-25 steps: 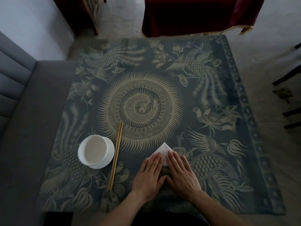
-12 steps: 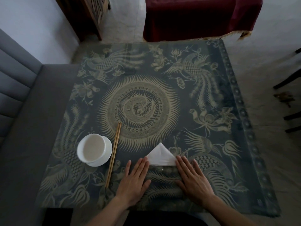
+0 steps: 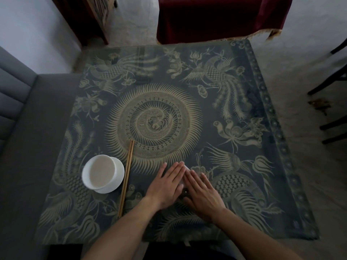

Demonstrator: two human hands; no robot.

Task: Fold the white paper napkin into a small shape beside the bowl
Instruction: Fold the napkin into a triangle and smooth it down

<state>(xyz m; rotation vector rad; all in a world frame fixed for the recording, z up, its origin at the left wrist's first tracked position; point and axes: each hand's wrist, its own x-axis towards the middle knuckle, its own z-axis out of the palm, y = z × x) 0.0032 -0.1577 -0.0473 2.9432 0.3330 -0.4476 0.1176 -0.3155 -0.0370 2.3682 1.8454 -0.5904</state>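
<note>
The white napkin (image 3: 185, 168) lies almost wholly hidden under my hands, only slivers showing between my fingers. To its left, past the chopsticks (image 3: 126, 179), stands the bowl (image 3: 102, 173) on the patterned bench (image 3: 244, 184). My left hand (image 3: 166, 186) and right hand (image 3: 201, 192) press flat, fingers together, angled inward, fingertips meeting.

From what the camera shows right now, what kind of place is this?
Probably a home dining corner. A white bowl on a saucer sits beside chopsticks on a table under a phoenix-patterned cloth, with a grey upholstered bench alongside it.
</note>
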